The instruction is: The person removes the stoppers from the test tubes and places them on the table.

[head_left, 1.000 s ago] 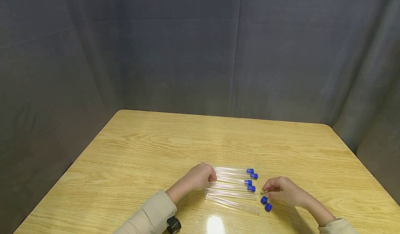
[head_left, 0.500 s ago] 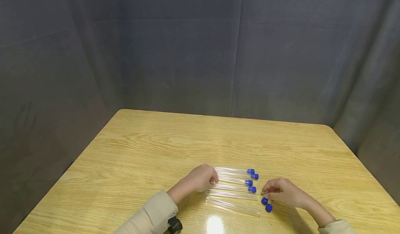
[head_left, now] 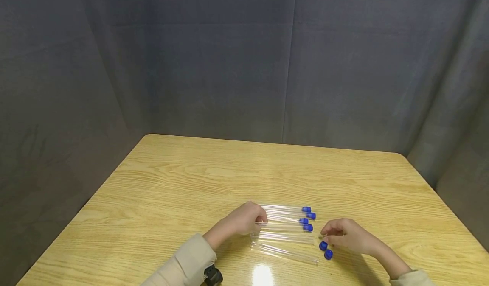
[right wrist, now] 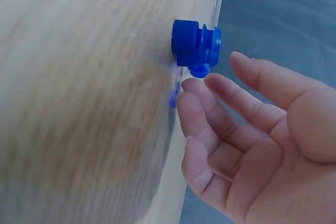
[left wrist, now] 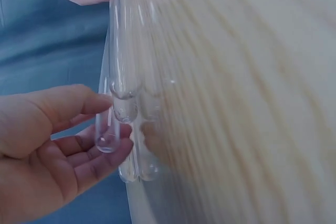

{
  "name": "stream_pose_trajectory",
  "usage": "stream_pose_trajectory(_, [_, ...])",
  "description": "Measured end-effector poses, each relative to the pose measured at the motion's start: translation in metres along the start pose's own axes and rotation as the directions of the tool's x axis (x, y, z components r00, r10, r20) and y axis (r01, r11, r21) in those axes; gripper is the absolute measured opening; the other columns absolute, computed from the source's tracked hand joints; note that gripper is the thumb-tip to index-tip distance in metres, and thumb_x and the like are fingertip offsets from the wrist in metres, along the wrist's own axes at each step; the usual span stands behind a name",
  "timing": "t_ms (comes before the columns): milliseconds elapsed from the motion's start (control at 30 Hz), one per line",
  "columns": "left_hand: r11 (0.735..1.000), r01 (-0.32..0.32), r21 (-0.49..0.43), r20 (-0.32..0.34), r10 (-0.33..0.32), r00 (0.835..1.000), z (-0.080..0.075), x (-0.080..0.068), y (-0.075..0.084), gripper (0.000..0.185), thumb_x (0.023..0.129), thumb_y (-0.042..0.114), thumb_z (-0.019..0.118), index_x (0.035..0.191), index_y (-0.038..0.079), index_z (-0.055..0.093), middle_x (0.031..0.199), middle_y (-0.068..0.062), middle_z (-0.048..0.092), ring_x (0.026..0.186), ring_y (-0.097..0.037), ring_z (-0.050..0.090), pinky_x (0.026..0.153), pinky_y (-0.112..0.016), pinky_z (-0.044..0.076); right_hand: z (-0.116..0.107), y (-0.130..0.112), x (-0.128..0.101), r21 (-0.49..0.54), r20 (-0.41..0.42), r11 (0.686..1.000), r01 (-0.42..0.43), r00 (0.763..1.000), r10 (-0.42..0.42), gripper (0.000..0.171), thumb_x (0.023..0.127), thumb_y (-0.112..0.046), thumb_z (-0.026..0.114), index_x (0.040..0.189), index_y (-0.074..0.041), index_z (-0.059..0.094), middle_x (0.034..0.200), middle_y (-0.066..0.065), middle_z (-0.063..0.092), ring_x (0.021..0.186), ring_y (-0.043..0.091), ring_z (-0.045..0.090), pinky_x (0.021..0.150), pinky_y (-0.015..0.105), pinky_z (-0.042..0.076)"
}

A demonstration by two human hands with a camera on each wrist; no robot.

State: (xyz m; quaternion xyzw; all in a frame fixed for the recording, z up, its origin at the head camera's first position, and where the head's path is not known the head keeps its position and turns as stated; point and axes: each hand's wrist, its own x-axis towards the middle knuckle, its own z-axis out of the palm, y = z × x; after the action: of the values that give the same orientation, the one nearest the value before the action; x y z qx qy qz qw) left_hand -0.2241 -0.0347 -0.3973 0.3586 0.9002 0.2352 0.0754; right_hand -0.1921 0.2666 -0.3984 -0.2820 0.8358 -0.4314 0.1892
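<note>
Clear test tubes with blue caps lie side by side on the table, caps toward the right. My left hand [head_left: 244,218] pinches the rounded end of a capped test tube [left wrist: 107,135] between thumb and fingers, with other tube ends close beside it. Nearer the front lie two uncapped tubes, one straight [head_left: 282,237] and one slanted [head_left: 284,253]. My right hand [head_left: 349,235] hovers with loosely bent fingers and nothing between them, right by two loose blue caps, one [head_left: 323,245] behind the other [head_left: 328,254]. In the right wrist view those caps [right wrist: 186,43] stand just past the fingertips.
The wooden table [head_left: 214,171] stretches behind and to both sides of the tubes. A grey curtain [head_left: 214,78] hangs along its far edge and sides. A dark wrist device [head_left: 212,275] sits at the left sleeve.
The pinched capped tube has shifted slightly away from me, closer to the other capped tubes, and the capped end beside it moved slightly too. My right hand has stayed nearly still by the loose caps.
</note>
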Motion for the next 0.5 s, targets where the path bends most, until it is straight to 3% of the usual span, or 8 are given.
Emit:
stream_pose_trajectory(233, [0.987, 0.004, -0.163, -0.020, -0.008, 1.000, -0.004, 0.000, -0.004, 0.018, 0.078, -0.006, 0.056, 0.092, 0.000, 0.065, 0.085, -0.003, 0.062, 0.073, -0.007, 0.052, 0.066, -0.018, 0.044, -0.006, -0.002, -0.004, 0.032, -0.009, 0.999, 0.012, 1.000, -0.012, 0.022, 0.091, -0.008, 0.050, 0.101, 0.011, 0.057, 0.093, 0.015, 0.059, 0.076, 0.013, 0.059, 0.062, 0.029, 0.050])
stream_pose_trajectory(333, [0.975, 0.000, -0.222, -0.032, -0.007, 0.999, -0.006, 0.000, -0.004, 0.018, 0.079, -0.005, 0.056, 0.094, -0.003, 0.065, 0.084, -0.005, 0.062, 0.068, -0.008, 0.051, 0.068, -0.019, 0.045, -0.009, -0.003, -0.006, 0.027, -0.025, 0.999, 0.019, 1.000, -0.018, 0.024, 0.091, -0.007, 0.049, 0.103, 0.012, 0.055, 0.095, 0.018, 0.058, 0.079, 0.014, 0.059, 0.064, 0.029, 0.050])
stream_pose_trajectory(500, [0.919, 0.017, -0.393, -0.045, -0.038, 0.998, -0.006, -0.002, -0.006, 0.016, 0.083, -0.004, 0.055, 0.096, -0.007, 0.064, 0.086, -0.011, 0.064, 0.068, -0.011, 0.058, 0.066, -0.020, 0.048, -0.012, -0.005, -0.007, 0.026, -0.054, 1.000, 0.016, 0.998, -0.014, 0.027, 0.092, -0.009, 0.048, 0.105, 0.014, 0.053, 0.092, 0.020, 0.058, 0.073, 0.017, 0.058, 0.061, 0.030, 0.050])
